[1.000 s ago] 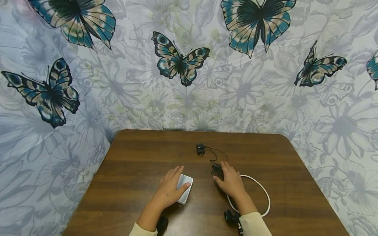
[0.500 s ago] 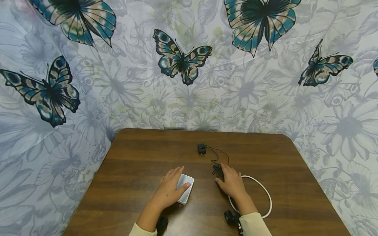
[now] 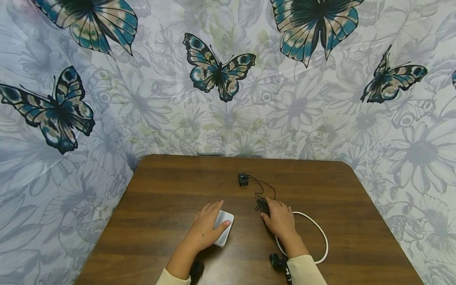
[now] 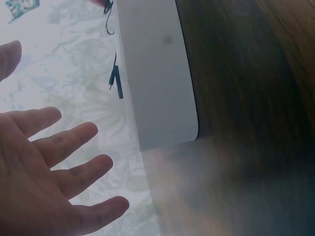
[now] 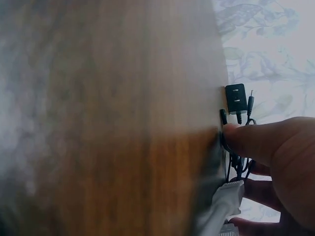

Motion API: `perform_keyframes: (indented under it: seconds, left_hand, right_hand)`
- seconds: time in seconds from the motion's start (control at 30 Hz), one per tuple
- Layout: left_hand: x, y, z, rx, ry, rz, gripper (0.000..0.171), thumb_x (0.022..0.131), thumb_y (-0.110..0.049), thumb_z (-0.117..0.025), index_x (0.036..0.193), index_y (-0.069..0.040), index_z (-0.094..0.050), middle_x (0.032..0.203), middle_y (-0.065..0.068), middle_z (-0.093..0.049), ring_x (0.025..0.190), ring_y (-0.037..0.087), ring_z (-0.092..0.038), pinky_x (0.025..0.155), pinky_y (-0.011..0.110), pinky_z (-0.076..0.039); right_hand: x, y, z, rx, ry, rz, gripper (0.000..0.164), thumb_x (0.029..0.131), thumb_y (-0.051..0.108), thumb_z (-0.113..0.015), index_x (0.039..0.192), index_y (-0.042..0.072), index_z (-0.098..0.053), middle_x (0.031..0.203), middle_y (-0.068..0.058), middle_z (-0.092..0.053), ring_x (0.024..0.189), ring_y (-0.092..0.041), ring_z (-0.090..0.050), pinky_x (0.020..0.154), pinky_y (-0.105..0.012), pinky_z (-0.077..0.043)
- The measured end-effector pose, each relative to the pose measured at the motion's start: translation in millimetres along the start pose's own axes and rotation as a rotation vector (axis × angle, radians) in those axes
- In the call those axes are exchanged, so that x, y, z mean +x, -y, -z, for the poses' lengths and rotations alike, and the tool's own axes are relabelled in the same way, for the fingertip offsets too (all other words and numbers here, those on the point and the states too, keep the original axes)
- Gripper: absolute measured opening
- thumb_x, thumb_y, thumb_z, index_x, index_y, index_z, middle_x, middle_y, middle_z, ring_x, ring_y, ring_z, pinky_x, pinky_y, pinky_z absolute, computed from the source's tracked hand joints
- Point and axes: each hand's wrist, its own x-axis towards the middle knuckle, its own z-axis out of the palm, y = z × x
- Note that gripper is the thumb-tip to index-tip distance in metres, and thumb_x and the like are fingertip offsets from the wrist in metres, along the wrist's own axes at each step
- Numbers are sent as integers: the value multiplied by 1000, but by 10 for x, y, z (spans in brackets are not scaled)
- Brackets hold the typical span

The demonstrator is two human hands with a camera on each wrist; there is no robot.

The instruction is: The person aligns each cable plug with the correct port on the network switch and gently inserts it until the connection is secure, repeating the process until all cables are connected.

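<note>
Head cam: left hand is loose over the white box on the surface, right hand relaxed by the black cables. Left wrist: fingers spread, nothing gripped. Right wrist: thumb's at the cables, can't tell if touching.

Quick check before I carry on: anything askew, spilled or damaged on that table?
Nothing looks spilled or visibly damaged. The white box lies askew to the far edge of the table, and the black cord is bunched at the right hand with loose bends toward the plug adapter: untidy but hardly odd.
</note>
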Motion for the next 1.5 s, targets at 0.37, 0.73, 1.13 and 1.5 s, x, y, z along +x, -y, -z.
perform_keyframes:
  seconds: [0.37, 0.73, 1.13, 1.5]
  left_hand:
    - [36, 5, -30, -6, 4, -14, 72, 97, -54, -56, 155, -17, -37, 154, 13, -43, 144, 46, -30, 105, 76, -23]
    - [36, 9, -36, -5, 12, -11, 74, 96, -58, -54, 155, -17, -36, 154, 12, -43, 145, 45, -29, 105, 76, -22]
    - [35, -18, -20, -13, 30, -19, 74, 96, -60, -52, 156, -19, -36, 154, 9, -43, 144, 44, -30, 107, 74, -22]
    - [62, -111, -55, -43, 48, -61, 73, 97, -58, -52, 156, -19, -35, 153, 8, -45, 142, 41, -35, 111, 66, -25]
  right_hand:
    - [53, 14, -26, -28, 1, -45, 60, 87, 37, -77, 138, 11, -58, 137, -13, -60, 126, -43, -52, 103, -68, -35]
    - [70, 19, -29, -7, -34, -60, 37, 87, 30, -77, 118, 11, -66, 128, -11, -65, 120, -42, -56, 93, -63, -45]
    - [53, 38, -22, 7, -47, -50, 23, 85, 27, -80, 93, 15, -62, 104, -4, -70, 103, -35, -64, 75, -55, -51]
    - [55, 91, 16, 63, -45, -61, 23, 87, 27, -78, 101, 15, -64, 91, -6, -73, 72, -26, -67, 55, -44, -49]
